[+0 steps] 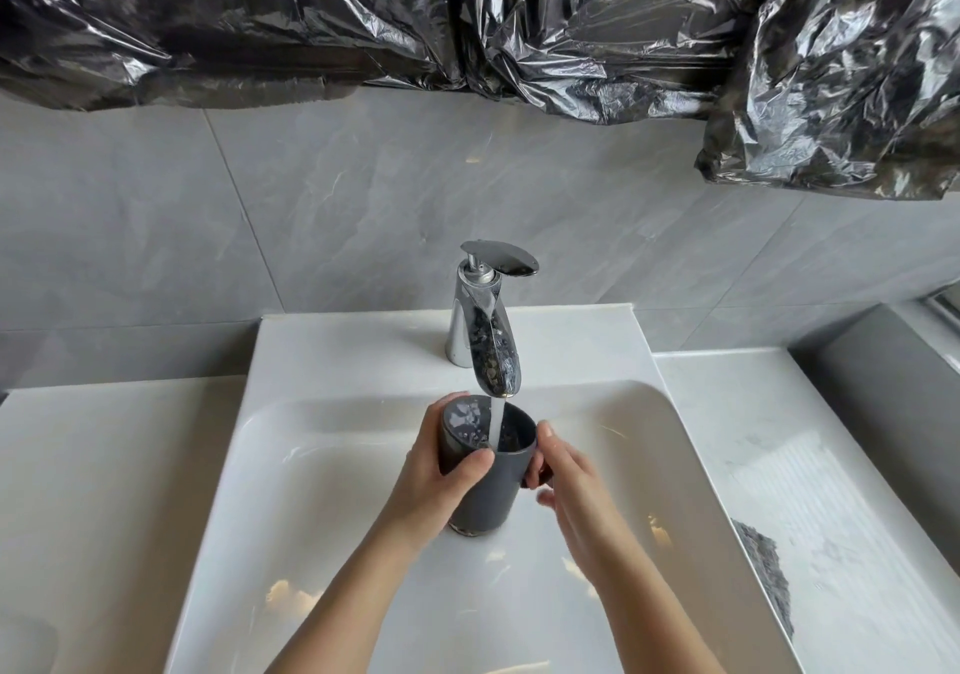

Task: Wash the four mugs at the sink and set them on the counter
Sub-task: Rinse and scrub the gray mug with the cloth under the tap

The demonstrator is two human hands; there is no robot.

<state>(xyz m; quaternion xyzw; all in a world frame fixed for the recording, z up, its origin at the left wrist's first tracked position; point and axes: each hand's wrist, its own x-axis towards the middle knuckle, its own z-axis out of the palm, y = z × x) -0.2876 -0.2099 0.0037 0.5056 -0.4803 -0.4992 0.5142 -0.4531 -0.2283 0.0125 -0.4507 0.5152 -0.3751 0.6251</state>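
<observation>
The fingers (470, 461) of the left hand (439, 481) wrap tightly around the body of a dark grey mug (488, 470), thumb pressed on its near side just under the rim. The right hand (566, 481) closes its fingers on the handle at the mug's right side, thumb up by the rim. The mug sits between both hands at the lower centre of the frame, held over the white sink (691, 465), upright and tilted slightly. A thin stream of water (497, 424) runs from the chrome tap (493, 340) above into its open mouth. Its matte walls look wet inside. One mug, one tap and two hands are visible. White counter (810, 465) flanks the basin; crumpled black plastic sheeting (467, 23) hangs across the top.
</observation>
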